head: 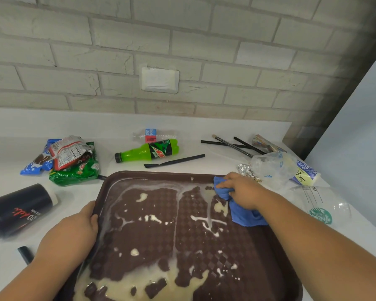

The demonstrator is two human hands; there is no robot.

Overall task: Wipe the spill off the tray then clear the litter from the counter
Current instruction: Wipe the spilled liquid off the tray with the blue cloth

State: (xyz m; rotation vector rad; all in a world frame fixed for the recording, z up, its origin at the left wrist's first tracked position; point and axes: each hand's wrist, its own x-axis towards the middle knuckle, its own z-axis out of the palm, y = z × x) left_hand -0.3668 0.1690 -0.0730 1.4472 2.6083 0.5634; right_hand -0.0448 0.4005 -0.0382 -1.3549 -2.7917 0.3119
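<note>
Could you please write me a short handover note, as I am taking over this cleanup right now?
Left hand grips the left rim of the brown tray, steadying it.
Right hand holds the blue cloth at the tray's far right corner.
Done: little so far; the milky spill covers much of the tray, thickest at the near edge.
Left: finish wiping, then clear the counter: snack wrappers, green bottle, black cup, black straws, plastic bag and clear cup.
</note>
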